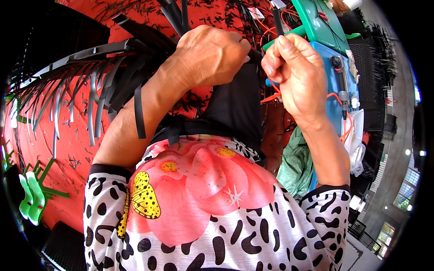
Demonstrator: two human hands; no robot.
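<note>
My left hand (208, 56) is closed in a fist over my lap, its back turned up; what its fingers hold is hidden. To its right, my right hand (296, 72) is raised, pinching a flat black strip (277, 21) that stands up beyond the fingertips. Loose black strips (174, 16) stick up behind the left fist. Beside my left forearm a black woven piece (86, 54) spreads out, with many strip ends hanging from its edge. One strip (139, 113) hangs down across that forearm.
Red floor (72, 171) with scattered black scraps lies at left, where a green plastic item (34, 196) stands. At right are a green stool-like piece (321, 22), a blue surface (325, 58) with a black-and-grey hand tool (342, 86), orange cords, and a green sack (294, 165).
</note>
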